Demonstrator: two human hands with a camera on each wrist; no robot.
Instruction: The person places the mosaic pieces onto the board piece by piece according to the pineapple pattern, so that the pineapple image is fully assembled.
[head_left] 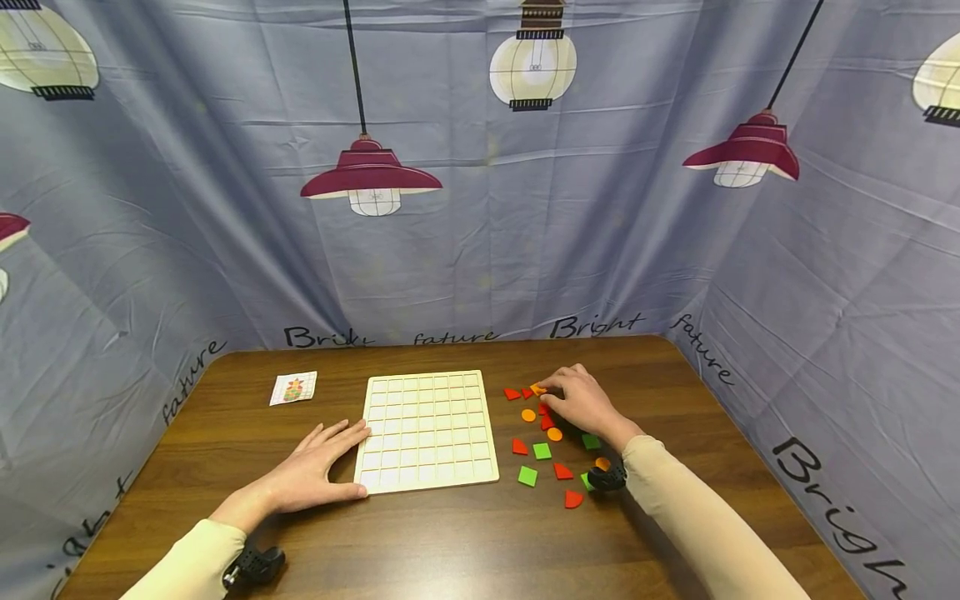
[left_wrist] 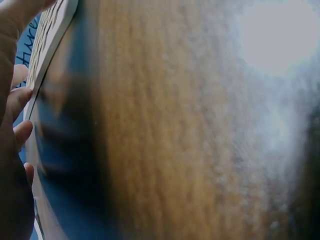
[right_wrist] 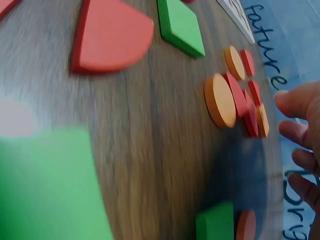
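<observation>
A pale gridded board [head_left: 427, 431] lies on the table. My left hand [head_left: 318, 468] rests at its left edge, fingers spread and the thumb by the near-left corner. In the left wrist view, fingertips touch the board's rim [left_wrist: 52, 42]. My right hand [head_left: 581, 400] reaches over the far end of the scattered pieces, fingers loosely bent beside an orange piece [head_left: 537, 389]. Nothing shows between its fingers in the right wrist view. Around it lie red pieces [head_left: 520, 447], orange discs [head_left: 528, 415] and green squares [head_left: 528, 476]. Some pieces are partly hidden under the right hand and wrist.
A small card [head_left: 293, 388] with a gridded pineapple picture lies at the table's far left. Patterned cloth [head_left: 457, 275] hangs behind and beside the wooden table [head_left: 420, 542]. A black wrist device [head_left: 607, 477] hangs low over green and orange pieces.
</observation>
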